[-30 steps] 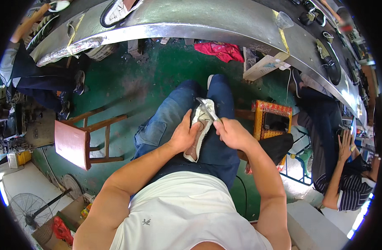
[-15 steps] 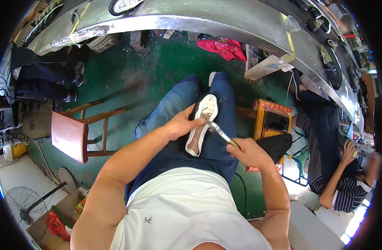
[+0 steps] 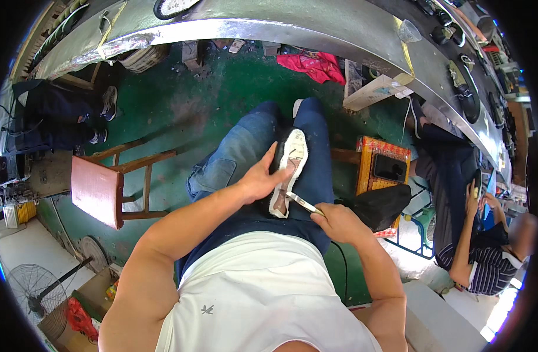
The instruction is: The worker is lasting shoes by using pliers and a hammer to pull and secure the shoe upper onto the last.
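On my lap lies a shoe upper (image 3: 296,141), its underside up, with a whitish turned-in rim and a brown middle. My left hand (image 3: 262,180) grips it from the left, thumb across the underside. The fingers behind the shoe are partly hidden. In my right hand (image 3: 339,222) is a hammer (image 3: 305,203), held by the handle. Its metal head is at the shoe's nearer end, over the rim and brown middle. Whether the head touches the shoe I cannot tell.
A metal-edged workbench (image 3: 245,34) with shoes on it curves across the far side. Left stands a stool (image 3: 97,190). At right are an orange-and-yellow stand (image 3: 369,167) bearing a phone (image 3: 390,168), a black bag (image 3: 381,206) and a seated person (image 3: 486,267). A fan (image 3: 37,296) stands lower left.
The hammer has moved from the middle of the shoe toward its nearer end, my right hand shifting with it. The seated person's hands at right have moved.
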`<state>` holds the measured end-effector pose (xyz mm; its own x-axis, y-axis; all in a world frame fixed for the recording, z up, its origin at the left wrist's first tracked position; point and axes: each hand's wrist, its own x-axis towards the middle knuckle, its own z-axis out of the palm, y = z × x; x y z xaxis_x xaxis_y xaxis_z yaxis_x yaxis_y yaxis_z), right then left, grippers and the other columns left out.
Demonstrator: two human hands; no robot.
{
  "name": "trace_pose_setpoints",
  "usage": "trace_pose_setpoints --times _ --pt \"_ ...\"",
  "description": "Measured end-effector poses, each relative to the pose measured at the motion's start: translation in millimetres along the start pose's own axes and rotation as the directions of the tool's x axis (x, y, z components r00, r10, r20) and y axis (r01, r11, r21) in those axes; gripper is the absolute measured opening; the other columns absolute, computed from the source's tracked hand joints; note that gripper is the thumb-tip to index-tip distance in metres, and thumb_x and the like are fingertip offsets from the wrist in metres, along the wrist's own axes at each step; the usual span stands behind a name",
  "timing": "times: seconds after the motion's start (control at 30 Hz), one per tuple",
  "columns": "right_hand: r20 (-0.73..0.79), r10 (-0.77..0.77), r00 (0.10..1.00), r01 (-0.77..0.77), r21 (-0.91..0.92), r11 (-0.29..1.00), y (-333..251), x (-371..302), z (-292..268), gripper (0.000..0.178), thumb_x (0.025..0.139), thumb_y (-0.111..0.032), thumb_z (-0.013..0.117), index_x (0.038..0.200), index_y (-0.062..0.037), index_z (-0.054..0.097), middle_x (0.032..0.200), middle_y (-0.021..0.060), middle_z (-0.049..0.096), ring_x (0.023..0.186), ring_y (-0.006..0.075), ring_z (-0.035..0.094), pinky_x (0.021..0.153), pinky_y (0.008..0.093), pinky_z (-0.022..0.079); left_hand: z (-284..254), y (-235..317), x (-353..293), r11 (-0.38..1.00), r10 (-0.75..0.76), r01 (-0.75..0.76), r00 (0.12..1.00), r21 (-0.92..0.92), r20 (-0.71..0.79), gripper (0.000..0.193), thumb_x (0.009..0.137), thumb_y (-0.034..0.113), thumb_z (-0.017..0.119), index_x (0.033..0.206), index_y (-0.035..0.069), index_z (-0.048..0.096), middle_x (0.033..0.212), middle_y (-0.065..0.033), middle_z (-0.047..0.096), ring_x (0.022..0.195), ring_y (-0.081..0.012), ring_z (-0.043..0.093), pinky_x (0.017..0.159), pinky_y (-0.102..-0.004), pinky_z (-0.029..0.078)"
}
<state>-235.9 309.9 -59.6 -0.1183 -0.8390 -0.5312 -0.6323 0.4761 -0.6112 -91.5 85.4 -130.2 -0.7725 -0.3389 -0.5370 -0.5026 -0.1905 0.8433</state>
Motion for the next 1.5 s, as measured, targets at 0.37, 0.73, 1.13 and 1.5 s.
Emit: trace_pose_setpoints --times 0.37,0.73,1.13,1.5 --pt "0.259 0.285 0.923 -0.373 0.417 0.829 -19.1 -4.2 -25.6 0.040 0.106 -0.035 0.051 0.101 0.0036 0.062 0.084 0.0184 0.069 0.076 0.0321 0.068 0.074 0.0435 0.054 7.6 -36.9 -27.9 0.995 0.082 -0.091 0.976 0.036 0.200 0.102 0.099 0.023 0.058 0.158 0.000 -0.022 0.167 -0.0305 0.002 0.156 -0.0364 0.008 0.125 -0.0361 0.013" --pt "-0.510 0.348 0.787 0.053 0.617 0.785 0.9 46.2 0.2 0.052 0.110 -0.043 0.038 0.095 0.0005 0.063 0.076 0.0077 0.066 0.072 0.0155 0.067 0.065 0.0321 0.052 -0.5 -34.1 -31.2 0.996 0.088 -0.091 0.963 0.001 0.256 0.111 0.097 0.017 0.065 0.158 0.007 -0.027 0.163 -0.0272 0.023 0.149 -0.0297 0.030 0.120 -0.0335 0.026" --pt "-0.003 0.381 0.925 -0.111 0.955 0.276 42.3 61.0 14.6 0.051 0.110 -0.049 0.038 0.113 -0.0033 0.061 0.091 0.0060 0.070 0.073 0.0116 0.067 0.045 0.0225 0.035 -52.4 66.7 -37.7 0.728 0.134 -0.001 0.981 -0.686 0.140 0.084 0.092 0.017 0.072 0.161 0.003 0.026 0.149 -0.0121 0.053 0.131 -0.0238 0.057 0.110 -0.0381 0.045" --pt "0.109 0.305 0.946 -0.164 0.974 0.160 67.6 88.2 -13.4 0.054 0.111 -0.049 0.033 0.112 -0.0032 0.062 0.092 0.0069 0.071 0.074 0.0126 0.070 0.046 0.0197 0.035 -179.7 382.9 206.7 0.870 0.346 -0.374 0.927 -0.322 -0.142 0.066 0.100 0.009 0.056 0.159 0.002 0.028 0.138 -0.0158 0.060 0.113 -0.0240 0.066 0.095 -0.0406 0.056"
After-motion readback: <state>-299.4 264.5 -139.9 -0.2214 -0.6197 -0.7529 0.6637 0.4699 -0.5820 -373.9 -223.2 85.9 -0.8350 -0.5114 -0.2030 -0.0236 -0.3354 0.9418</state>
